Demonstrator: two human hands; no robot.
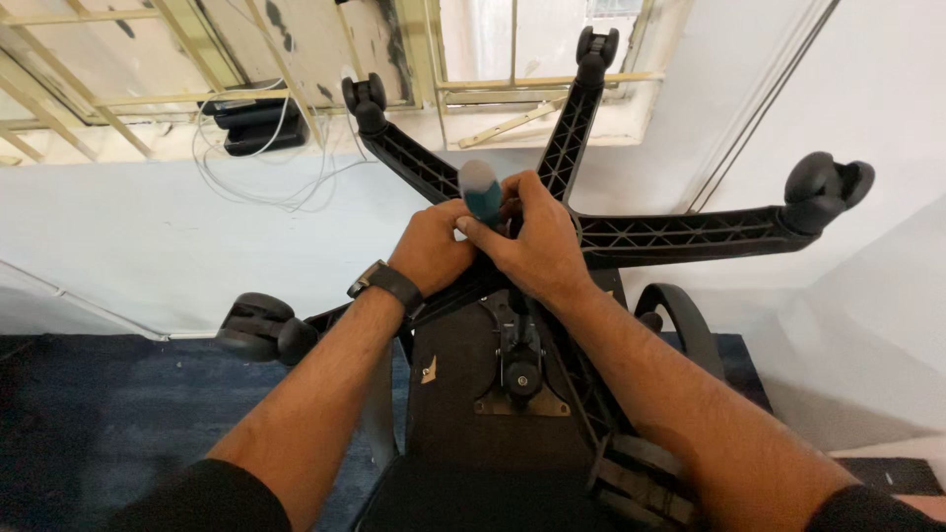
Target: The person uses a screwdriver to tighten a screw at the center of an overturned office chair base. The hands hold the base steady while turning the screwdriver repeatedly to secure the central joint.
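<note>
An office chair lies upside down in front of me, its black five-arm star base (680, 234) with caster wheels pointing up. At the hub, my left hand (430, 248) and my right hand (537, 241) are both wrapped around a teal-handled tool (481, 193) with a grey cap, held upright over the base's centre. The tool's tip is hidden behind my fingers. Below my hands I see the black seat underside (463, 394) with its metal mechanism plate (521, 376). A dark watch sits on my left wrist.
Casters stick out at far left (264, 328), upper left (365, 96), top (597, 44) and right (826, 182). A curved armrest (685, 320) lies right of the seat. White wall, a window, loose white cables and a black device (258, 123) are behind. Dark blue carpet below.
</note>
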